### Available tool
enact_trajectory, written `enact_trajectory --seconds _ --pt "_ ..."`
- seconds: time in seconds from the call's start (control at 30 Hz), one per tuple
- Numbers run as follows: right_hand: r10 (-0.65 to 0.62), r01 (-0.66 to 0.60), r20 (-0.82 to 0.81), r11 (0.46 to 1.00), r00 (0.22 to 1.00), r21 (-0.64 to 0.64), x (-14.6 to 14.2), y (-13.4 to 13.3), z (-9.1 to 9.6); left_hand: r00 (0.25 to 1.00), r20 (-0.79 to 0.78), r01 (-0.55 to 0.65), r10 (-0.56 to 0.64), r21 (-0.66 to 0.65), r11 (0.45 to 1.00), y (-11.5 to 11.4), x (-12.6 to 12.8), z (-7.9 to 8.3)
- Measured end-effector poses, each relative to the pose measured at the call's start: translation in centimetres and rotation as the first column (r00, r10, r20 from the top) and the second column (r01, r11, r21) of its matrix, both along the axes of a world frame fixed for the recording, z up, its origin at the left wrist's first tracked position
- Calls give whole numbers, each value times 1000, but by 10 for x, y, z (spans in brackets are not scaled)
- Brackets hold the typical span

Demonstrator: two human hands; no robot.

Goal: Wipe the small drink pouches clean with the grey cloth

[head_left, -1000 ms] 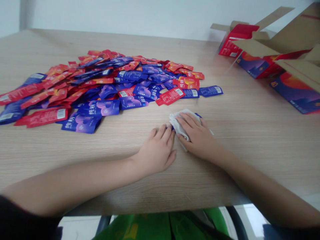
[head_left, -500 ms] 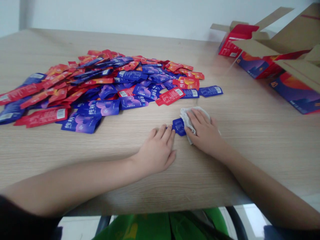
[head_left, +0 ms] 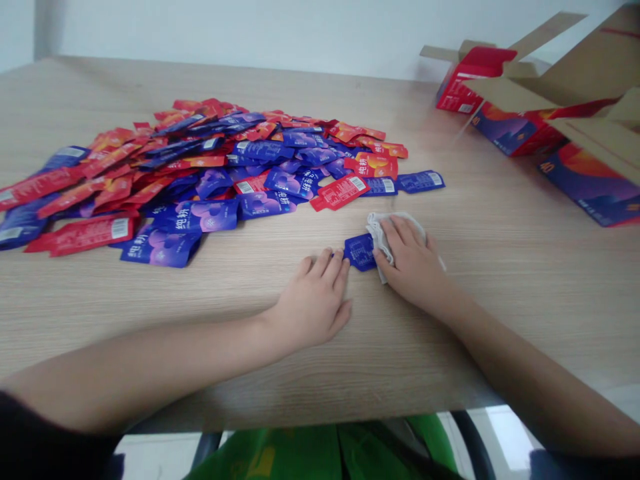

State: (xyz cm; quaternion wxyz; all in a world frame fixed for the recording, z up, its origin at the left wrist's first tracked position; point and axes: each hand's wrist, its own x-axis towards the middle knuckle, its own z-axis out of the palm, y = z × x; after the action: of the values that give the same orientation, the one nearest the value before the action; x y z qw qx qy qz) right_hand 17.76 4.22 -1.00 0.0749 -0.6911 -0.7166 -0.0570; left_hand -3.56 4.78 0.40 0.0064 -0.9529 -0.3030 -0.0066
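A single blue pouch [head_left: 360, 253] lies flat on the wooden table, its printed back facing up. My left hand [head_left: 316, 297] is palm down, with its fingertips pressing on the pouch's narrow left end and pinning it there. A folded white cloth [head_left: 379, 235] is bunched beneath my right hand [head_left: 411, 257], whose fingers curl over it. The cloth covers the right end of the pouch, so that end is hidden. Behind both hands spreads a large heap of red and blue pouches [head_left: 260, 152], with one blue pouch [head_left: 421, 181] at its right tip.
Open cardboard boxes stand at the right: a small red box [head_left: 457, 87] at the back, a blue and red box [head_left: 505, 130] before it, and another box [head_left: 590, 183] nearer. A pale wall [head_left: 300, 37] rises behind the table [head_left: 225, 373], whose front edge is close to me.
My right hand and the cloth have slid slightly right along the pouch, uncovering a little more of its blue surface. My left hand stays in place on the narrow end.
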Motion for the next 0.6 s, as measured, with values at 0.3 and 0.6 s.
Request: enact_trajectory --seconds 0.3,0.6 --pt "154 -154 -1 988 988 -18 -8 -5 2 1000 7 -2 2 1 1000 1 -1 -1" --pt "277 -277 5 961 961 -11 -27 -9 1 1000 17 19 -19 14 1000 1 -1 -1"
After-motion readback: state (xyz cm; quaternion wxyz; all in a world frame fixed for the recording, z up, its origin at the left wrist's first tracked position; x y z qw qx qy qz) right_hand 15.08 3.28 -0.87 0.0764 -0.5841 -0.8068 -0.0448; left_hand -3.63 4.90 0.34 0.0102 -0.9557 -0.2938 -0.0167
